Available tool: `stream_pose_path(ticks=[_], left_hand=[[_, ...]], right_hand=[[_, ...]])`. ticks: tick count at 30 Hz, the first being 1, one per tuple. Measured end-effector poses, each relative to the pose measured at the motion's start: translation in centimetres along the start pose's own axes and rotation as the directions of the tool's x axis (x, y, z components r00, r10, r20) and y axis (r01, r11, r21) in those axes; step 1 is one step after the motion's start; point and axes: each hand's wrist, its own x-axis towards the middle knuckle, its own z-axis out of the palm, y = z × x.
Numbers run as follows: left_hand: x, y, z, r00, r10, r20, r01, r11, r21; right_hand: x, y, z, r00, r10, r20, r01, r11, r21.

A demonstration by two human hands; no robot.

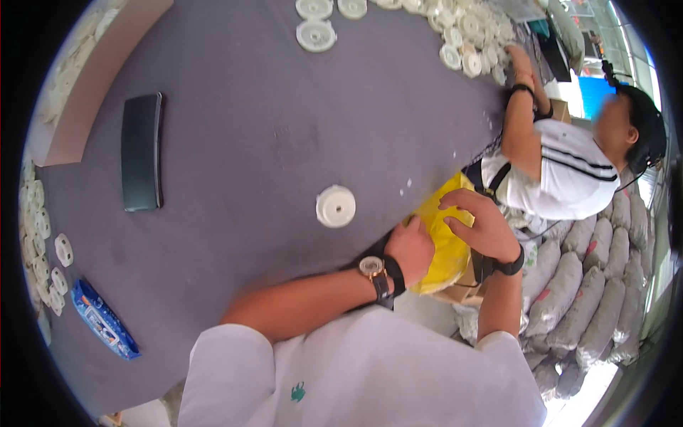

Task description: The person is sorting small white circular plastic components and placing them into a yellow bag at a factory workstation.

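At the table's right edge my left hand (411, 250) is closed, apparently gripping the near rim of a yellow plastic bag (445, 245). The fingertips are partly hidden. Above the bag hovers my right hand (484, 222), its fingers curved and apart with nothing visible between them. On the grey table, a short way left of my left hand, lies a white round plastic part (336, 206) with a small hole in its middle. The inside of the bag cannot be seen.
A pile of white round parts (469, 32) covers the far right, where a co-worker (555, 164) reaches in. Left are a dark flat case (142, 153), a blue packet (105, 320), more white parts (39, 235) and a brownish panel (99, 82). Grey sacks (590, 299) are stacked right.
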Motion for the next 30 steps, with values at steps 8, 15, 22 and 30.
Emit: stream_pose_path(ticks=[8,15,22,30], left_hand=[[-0.2,-0.1,-0.5,1.0,0.026,-0.008,-0.026,0.999,0.036],[0.1,-0.3,-0.7,0.999,0.024,-0.027,-0.024,0.999,-0.022],[0.2,-0.3,-0.7,0.999,0.033,0.004,-0.033,0.998,-0.062],[-0.1,0.0,-0.9,0.994,0.031,0.102,-0.027,0.999,-0.045]], right_hand=[[16.6,-7.8,-4.1,0.768,-0.488,-0.415,0.497,0.863,-0.095],[32.9,-11.6,-10.4,0.666,-0.526,-0.528,0.254,0.826,-0.503],[36.3,-11.0,-13.1,0.794,-0.526,-0.304,0.311,0.782,-0.54],[21.0,-4.9,-6.7,0.706,-0.535,-0.464,0.338,0.83,-0.442]])
